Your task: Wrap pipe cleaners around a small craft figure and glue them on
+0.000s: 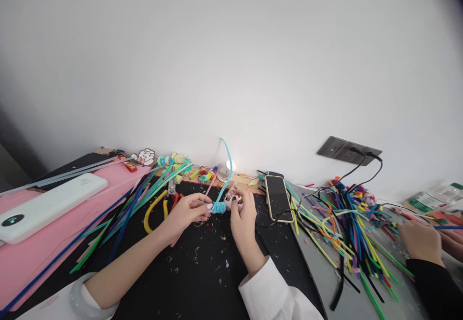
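Note:
A light blue pipe cleaner (219, 207) is wound into a tight coil between my two hands, and its loose end rises in a curve toward the wall. My left hand (190, 210) pinches the coil's left side between thumb and fingers. On the other side, my right hand (244, 214) is closed on a pale pink fuzzy piece (231, 196) beside the coil; whether the two are joined I cannot tell. A pink stem shows behind my left fingers. Close to my left hand lie pliers with yellow handles (149, 212).
A white power bank (54, 206) rests on pink sheets (43, 262) at left. Two phones (278, 199) lie right of my hands. Loose pipe cleaners (350, 219) spread across the grey surface, with cables to a wall socket (347, 152). Another person's hand (421, 240) is at far right.

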Demonstrator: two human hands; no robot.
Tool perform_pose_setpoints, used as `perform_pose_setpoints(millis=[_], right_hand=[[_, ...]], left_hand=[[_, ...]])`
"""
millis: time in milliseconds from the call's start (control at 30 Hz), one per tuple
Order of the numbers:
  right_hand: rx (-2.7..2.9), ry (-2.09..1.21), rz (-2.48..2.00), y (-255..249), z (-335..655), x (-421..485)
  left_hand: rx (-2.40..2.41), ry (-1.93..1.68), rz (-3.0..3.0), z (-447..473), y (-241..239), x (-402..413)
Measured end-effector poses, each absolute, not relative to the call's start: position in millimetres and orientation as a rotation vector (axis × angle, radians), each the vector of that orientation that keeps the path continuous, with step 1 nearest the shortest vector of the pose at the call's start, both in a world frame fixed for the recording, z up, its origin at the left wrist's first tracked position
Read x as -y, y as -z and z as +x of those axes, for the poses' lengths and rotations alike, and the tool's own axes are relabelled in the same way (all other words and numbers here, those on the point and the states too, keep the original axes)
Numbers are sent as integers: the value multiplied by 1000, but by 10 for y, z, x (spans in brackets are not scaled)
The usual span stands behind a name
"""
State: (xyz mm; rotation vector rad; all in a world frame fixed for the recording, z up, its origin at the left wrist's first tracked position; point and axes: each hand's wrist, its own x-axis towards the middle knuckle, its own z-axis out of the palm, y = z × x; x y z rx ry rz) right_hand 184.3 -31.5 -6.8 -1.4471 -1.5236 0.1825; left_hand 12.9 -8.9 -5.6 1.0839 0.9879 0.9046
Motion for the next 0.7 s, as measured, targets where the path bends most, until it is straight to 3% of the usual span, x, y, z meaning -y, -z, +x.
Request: perform_pose_setpoints(millis=[167, 300, 533, 700], right_hand=[[1599, 9, -2080, 53, 1903, 303], [1686, -3, -2240, 71, 1917, 299], [1649, -72, -2152, 26, 1956, 273], [1573, -97, -1766, 49, 1995, 254]], left_hand=[[-885, -941, 954, 97, 6, 122], [-685, -881, 942, 83, -8, 140], [-565, -1005, 727, 35, -29, 109], [-457, -1108, 567, -10, -131, 114]])
